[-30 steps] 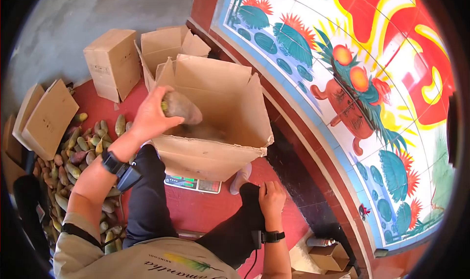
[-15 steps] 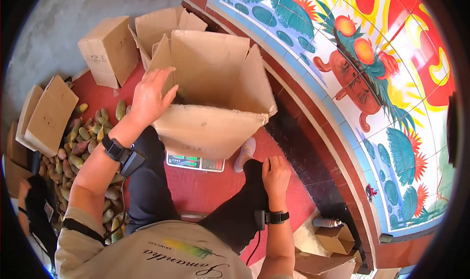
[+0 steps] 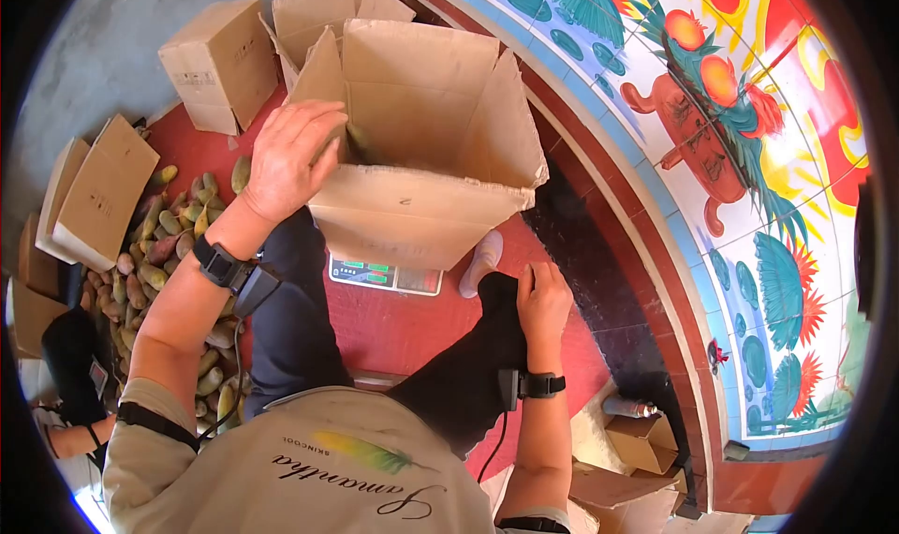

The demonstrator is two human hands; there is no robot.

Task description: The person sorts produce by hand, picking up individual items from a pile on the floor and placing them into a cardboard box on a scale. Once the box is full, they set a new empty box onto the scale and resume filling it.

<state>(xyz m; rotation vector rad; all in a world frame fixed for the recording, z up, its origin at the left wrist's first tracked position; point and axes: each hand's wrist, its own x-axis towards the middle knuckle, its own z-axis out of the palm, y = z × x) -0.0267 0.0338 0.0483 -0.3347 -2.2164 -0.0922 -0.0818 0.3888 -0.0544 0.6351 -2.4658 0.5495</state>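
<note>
A large open cardboard box (image 3: 403,217) stands in front of my legs on a digital scale (image 3: 375,276). My left hand (image 3: 295,159) is at the box's near left corner, over its left side, with thumb and fingers apart and curved. Something greenish shows dimly inside the box beside my fingertips; most of the inside is hidden. On my right knee rests my right hand (image 3: 545,300), its fingers curled together with nothing visible in them. A heap of elongated green, yellow and reddish produce (image 3: 140,290) lies on the floor to the left.
Behind the big box stand a closed carton (image 3: 215,66) and an open carton (image 3: 314,14). Another carton (image 3: 103,187) lies by the heap. A tiled, painted wall (image 3: 693,150) curves along the right. Smaller boxes (image 3: 641,440) sit at lower right. Another person's arm (image 3: 84,437) shows at lower left.
The view has shifted so the box and scale sit higher in the picture. My left hand stays at the box corner, my right hand on the knee. The other person's arm has moved.
</note>
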